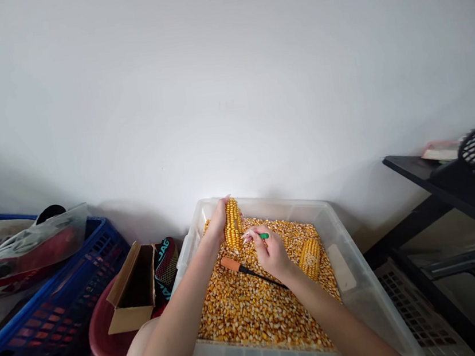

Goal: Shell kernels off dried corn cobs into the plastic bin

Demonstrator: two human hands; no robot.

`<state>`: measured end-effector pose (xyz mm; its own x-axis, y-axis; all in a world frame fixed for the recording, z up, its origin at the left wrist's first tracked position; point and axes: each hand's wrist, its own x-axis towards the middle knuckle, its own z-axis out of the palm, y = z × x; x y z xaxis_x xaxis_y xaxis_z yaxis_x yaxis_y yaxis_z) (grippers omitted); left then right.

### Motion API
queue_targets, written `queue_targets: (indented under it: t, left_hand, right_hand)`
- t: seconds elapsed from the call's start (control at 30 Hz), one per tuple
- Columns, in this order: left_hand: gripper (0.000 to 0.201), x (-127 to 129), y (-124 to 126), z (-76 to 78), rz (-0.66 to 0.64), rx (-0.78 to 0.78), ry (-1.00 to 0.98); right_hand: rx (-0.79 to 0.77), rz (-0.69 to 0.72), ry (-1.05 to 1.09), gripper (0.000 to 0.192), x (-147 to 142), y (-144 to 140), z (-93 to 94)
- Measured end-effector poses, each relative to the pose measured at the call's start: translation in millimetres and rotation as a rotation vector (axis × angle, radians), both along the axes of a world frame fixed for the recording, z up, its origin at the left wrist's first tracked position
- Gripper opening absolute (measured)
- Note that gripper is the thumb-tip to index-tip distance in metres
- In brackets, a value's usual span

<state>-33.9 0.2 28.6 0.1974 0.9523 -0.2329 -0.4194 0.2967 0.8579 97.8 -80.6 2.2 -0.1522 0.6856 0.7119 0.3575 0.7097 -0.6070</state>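
Clear plastic bin filled with loose corn kernels. An orange-handled tool lies on the kernels. Right hand is closed on a green-handled tool, tip against the cob. Left hand grips an upright corn cob. A second cob lies just right of the right hand.

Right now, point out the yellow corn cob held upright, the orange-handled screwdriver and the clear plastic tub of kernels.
Yellow corn cob held upright [233, 223]: head view, middle of its kernel rows.
Orange-handled screwdriver [231, 264]: head view, on the orange handle.
Clear plastic tub of kernels [350, 248]: head view, its right wall.
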Motion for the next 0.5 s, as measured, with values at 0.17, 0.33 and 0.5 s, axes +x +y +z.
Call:
queue_targets:
  t: [0.17,0.33,0.5]
  left_hand:
    - [0.038,2.0,-1.8,0.0,-0.019,0.035,0.045]
    - [0.044,4.7,-6.1,8.3,-0.068,-0.055,-0.004]
    - [0.046,6.6,-6.8,8.1,-0.078,-0.108,0.026]
  right_hand:
    - [0.028,-0.025,-0.05,0.015,0.2,0.3,-0.8]
    - [-0.141,0.043,0.115,0.019,0.8,2.6,0.5]
    - [-0.149,0.077,0.074,0.018,3.9,5.1,0.7]
